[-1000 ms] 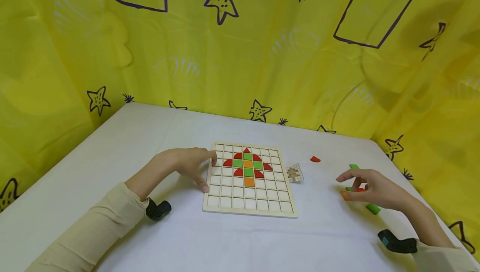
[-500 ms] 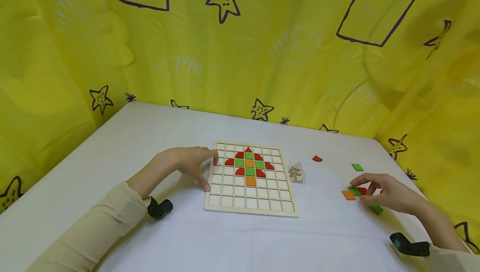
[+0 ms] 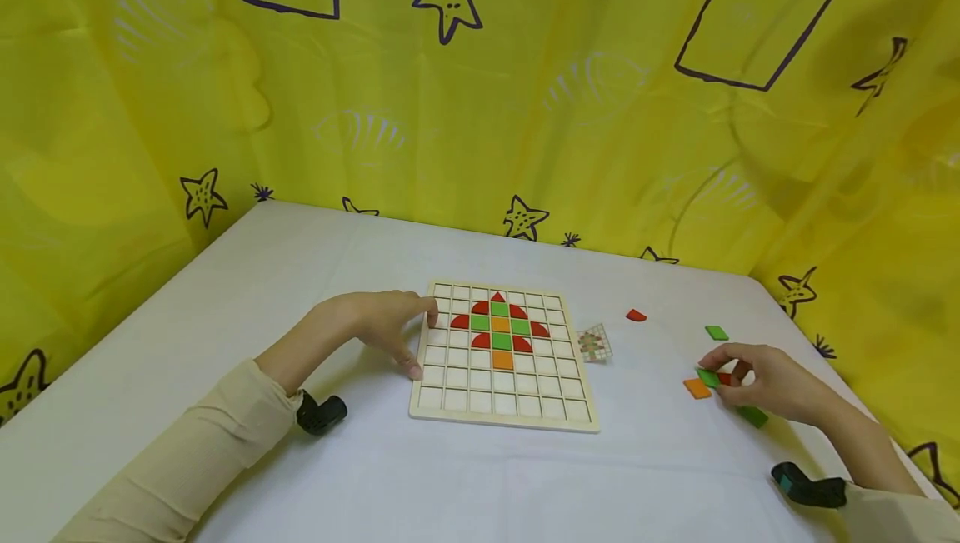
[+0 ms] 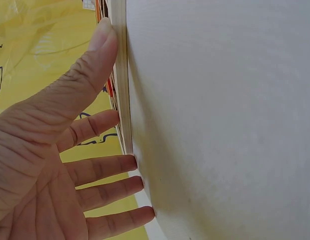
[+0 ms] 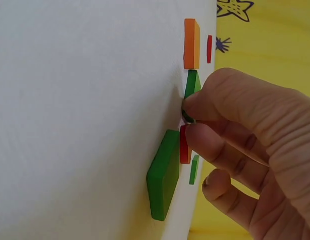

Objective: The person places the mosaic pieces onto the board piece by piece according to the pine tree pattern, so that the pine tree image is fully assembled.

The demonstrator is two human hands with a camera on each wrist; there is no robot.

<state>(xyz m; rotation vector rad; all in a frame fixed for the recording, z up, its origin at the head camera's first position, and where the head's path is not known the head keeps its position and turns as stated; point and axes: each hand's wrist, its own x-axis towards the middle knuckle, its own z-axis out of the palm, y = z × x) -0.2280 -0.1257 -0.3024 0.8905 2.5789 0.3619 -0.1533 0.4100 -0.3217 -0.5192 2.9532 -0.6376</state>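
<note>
My left hand (image 3: 386, 326) rests at the left side of a wooden grid board (image 3: 502, 422); its thumb and fingertips touch the edge. In the left wrist view those fingers (image 4: 102, 167) are extended. On the board, red, green and orange tiles form a tree-like pattern. Farther right, my right hand (image 3: 772, 385) pinches a green tile (image 3: 707, 377) between thumb and finger, low at the table. Beside this tile lie an orange tile (image 3: 697, 389) and a red tile (image 3: 724, 379). Another green tile (image 3: 752, 416), partly covered by the hand, shows fully in the right wrist view.
A small pattern card (image 3: 596, 344) lies against the board's right side. Beyond it are a red quarter-round tile (image 3: 636, 315) and a separate green tile (image 3: 717, 332). A yellow curtain (image 3: 450, 110) hangs behind the white table (image 3: 337, 243).
My right hand has let go of the orange tile, moved slightly right and taken hold of the green tile beside it. The left hand stays at the board's edge.
</note>
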